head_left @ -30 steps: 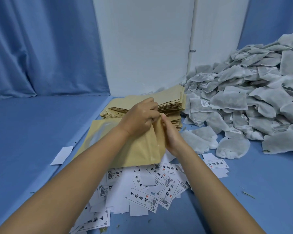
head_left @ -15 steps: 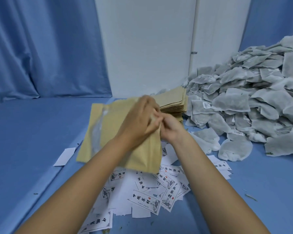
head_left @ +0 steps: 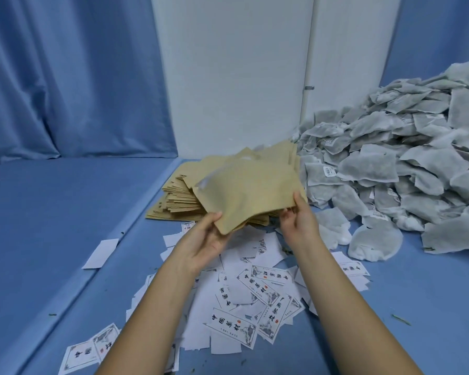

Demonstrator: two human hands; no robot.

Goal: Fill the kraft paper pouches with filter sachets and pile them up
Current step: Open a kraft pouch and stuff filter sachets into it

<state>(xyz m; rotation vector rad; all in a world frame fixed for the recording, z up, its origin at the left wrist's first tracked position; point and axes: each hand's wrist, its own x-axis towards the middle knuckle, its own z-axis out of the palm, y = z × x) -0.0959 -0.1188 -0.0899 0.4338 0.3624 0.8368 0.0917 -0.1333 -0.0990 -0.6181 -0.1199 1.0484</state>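
Above the near edge of the stack (head_left: 178,203), one kraft pouch (head_left: 251,194) is held off the surface by both hands.

- Left hand (head_left: 205,240): grips the pouch's near-left corner, thumb on top, fingers curled beneath.
- Right hand (head_left: 298,223): pinches the near-right edge, thumb on top, fingers beneath.
- Pouch: lies roughly flat and bulges slightly. A clear window (head_left: 207,180) shows at its far-left edge. Its contents cannot be told.
- Stack: flat kraft pouches, fanned unevenly, resting on the cloth (head_left: 52,212) directly behind and below the held pouch. Whether any are filled cannot be told.
- Sachets (head_left: 390,163): a large loose heap of grey-white filter sachets just right of the stack, rising toward the right edge of view. Several carry small white tags. The nearest ones lie flat on the cloth beside the right hand.

Surface: blue cloth covers the whole working area. A raised seam (head_left: 114,247) runs diagonally across its left part. Printed labels (head_left: 255,293), white with black characters, lie scattered under and between the forearms. One blank slip (head_left: 100,253) lies apart at left. Small green fragments (head_left: 401,319) dot the cloth.

Room: a white panel (head_left: 228,77) stands behind the stack, with blue curtain (head_left: 65,77) on either side.
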